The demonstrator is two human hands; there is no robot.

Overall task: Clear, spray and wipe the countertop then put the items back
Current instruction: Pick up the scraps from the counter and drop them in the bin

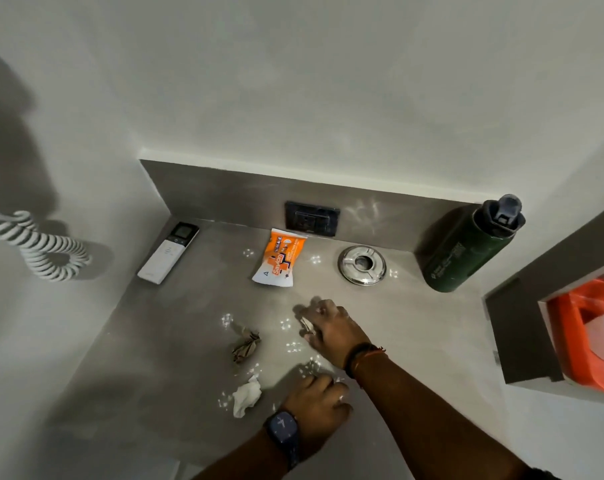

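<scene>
Closest in, the left hand (319, 400), the one wearing the watch, is sitting low at the countertop (176, 341) with fingers curled under. Honestly can't tell if it's holding anything. A crumpled white tissue (247, 394) is lying just beside it. A bit further out, the right hand (328, 329) is pinching a small pale scrap (307, 326), with a brown crumpled wrapper (246, 346) lying off to its left. Along the back, an orange soap packet (280, 263), a shiny metal ring (362, 265), a white remote (169, 252) and a green bottle (467, 247) are sitting near a black socket (312, 218).
</scene>
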